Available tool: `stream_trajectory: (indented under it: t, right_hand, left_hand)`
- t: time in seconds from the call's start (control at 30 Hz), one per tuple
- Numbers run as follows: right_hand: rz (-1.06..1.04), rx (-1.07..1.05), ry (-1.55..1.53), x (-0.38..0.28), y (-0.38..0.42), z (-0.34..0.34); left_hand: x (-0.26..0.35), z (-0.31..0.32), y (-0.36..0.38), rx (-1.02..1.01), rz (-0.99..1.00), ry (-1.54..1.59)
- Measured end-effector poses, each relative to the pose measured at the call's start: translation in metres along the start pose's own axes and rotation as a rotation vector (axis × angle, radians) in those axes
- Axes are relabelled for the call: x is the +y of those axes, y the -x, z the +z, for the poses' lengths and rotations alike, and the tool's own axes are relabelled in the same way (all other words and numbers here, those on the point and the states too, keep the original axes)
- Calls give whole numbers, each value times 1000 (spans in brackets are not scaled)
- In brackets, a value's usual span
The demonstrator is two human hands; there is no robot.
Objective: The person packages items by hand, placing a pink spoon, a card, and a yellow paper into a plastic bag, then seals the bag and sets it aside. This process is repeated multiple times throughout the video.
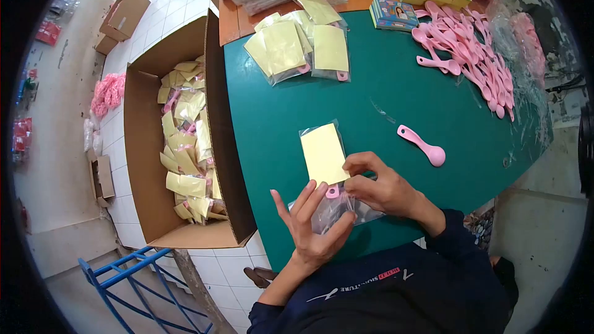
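The left hand [312, 222] is lying palm up at the near edge of the green table [433, 105], its fingers [303, 201] spread fairly wide and loosely curled, cradling the lower end of a clear plastic bag [331, 207]. The right hand [380, 182] is resting just beside it, its fingers bent narrow and pinching the edge of the bag where a yellow card [323, 153] is sticking out. A pink handle tip [333, 192] is showing between the two hands, touching the bottom of the card. The bag is sitting on the table directly in front of the person, between both hands.

A single pink spoon [422, 145] is lying on the table to the right, well apart from the hands. Farther back, several filled bags with yellow cards [300, 46] are lying in a loose group, and a heap of pink spoons [464, 43] is spreading along the far right. Small printed boxes [394, 13] are stacked beyond; their print is too small to read. A large cardboard box [142, 148] on the floor at the left is holding many finished packets [185, 148]. White lettering is running across the person's dark shirt [383, 297], but it is upside down and not clearly readable.
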State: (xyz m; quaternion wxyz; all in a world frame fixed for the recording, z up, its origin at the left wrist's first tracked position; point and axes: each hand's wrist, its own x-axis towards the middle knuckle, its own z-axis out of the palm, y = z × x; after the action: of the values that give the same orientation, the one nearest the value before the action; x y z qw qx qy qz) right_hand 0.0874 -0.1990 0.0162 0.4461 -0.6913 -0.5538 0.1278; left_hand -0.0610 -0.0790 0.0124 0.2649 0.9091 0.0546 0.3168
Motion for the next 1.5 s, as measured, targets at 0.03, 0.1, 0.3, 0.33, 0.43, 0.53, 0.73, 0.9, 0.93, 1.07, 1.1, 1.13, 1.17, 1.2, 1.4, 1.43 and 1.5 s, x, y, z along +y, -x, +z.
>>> stream_trajectory:
  t: [0.03,0.1,0.3,0.33,0.43,0.53,0.73,0.9,0.93,1.07,1.1,1.13,1.17,1.2,1.4,1.43,1.5]
  right_hand:
    - [-9,2,14,0,0,1]
    - [21,22,-9,3,1,2]
    - [62,-5,-153,-2,-2,-12]
    - [62,-17,-179,-3,-3,-13]
    - [25,-56,-188,0,-2,-13]
    - [80,-6,-243,6,2,-14]
    - [102,23,-263,5,1,-16]
    - [135,-39,-260,4,0,-23]
    - [141,-54,-261,4,0,-23]
    - [266,-75,-312,1,0,-24]
    - [325,-59,-364,-3,-1,-21]
    - [383,-43,-416,-5,-2,-19]
    - [418,-51,-420,-5,-4,-18]
    - [453,-58,-424,-5,-6,-16]
    - [492,38,-392,8,0,-7]
    - [485,59,-340,9,0,-6]
    - [635,21,-372,7,0,-5]
  left_hand:
    - [0,-1,0,-3,-3,9]
    - [0,-4,1,-7,31,67]
    - [-20,-13,-2,-135,-99,275]
    - [-22,-12,-5,-194,-151,215]
    - [-20,-10,-13,-290,-135,53]
    - [-23,-3,-13,-288,-157,61]
    - [-14,3,-12,-141,-243,146]
    - [-19,-8,-12,-154,-248,159]
    - [-18,-10,-13,-162,-268,186]
    - [-12,-11,-13,-146,-569,418]
    - [-12,-9,-9,-144,-658,512]
    - [-11,-7,-8,-141,-746,606]
    - [-11,-6,-9,-137,-761,608]
    - [-10,-5,-10,-134,-776,609]
    - [-11,-2,-11,-185,-838,588]
    - [-11,0,-10,-174,-847,582]
    - [-12,3,-9,-145,-842,589]
